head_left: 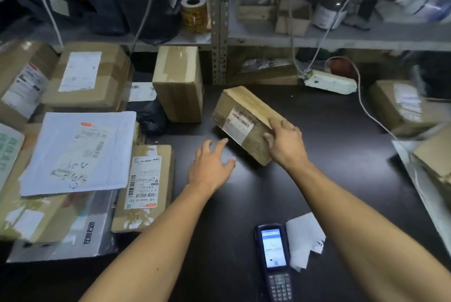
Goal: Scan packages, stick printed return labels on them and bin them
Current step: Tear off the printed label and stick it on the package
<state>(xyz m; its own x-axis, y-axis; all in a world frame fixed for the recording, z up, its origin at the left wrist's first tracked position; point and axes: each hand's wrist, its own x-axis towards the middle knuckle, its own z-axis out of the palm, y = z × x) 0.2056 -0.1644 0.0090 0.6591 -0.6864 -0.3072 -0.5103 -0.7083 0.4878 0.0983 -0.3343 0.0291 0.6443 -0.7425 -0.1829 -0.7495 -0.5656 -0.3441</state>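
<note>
Nearest to us, a dark handheld scanner [275, 261] with a lit screen and a keypad is lying flat on the black, smooth table [329, 155], and a crumpled white paper slip [305, 238] is sitting just beside it on the right. Our two bare forearms are reaching forward over this open stretch of tabletop. Our left hand [211, 166] is hovering with its fingers spread and straight, holding nothing, its fingertips just short of the cardboard box [246, 123]. Our right hand [284, 141] is gripping that box by its near right end, fingers curled over the top edge and thumb on the labelled side. The box is a long brown carton with a white printed label [238, 123] facing us, and it is tilting, one lower corner down near the table's middle. To the left, piled parcels are crowding the table edge: a flat carton with a barcode label [144, 187], a white padded mailer [78, 152] with handwriting, and taped brown boxes behind. An upright taped box [179, 83] is standing past the pile. On the right, more cartons [400, 106] are lining the edge, and a white power strip [330, 82] is lying at the back. Farthest off, a grey metal shelf [341, 38] is carrying a yellow tape roll [195, 14] and a dark bottle [334, 1].
</note>
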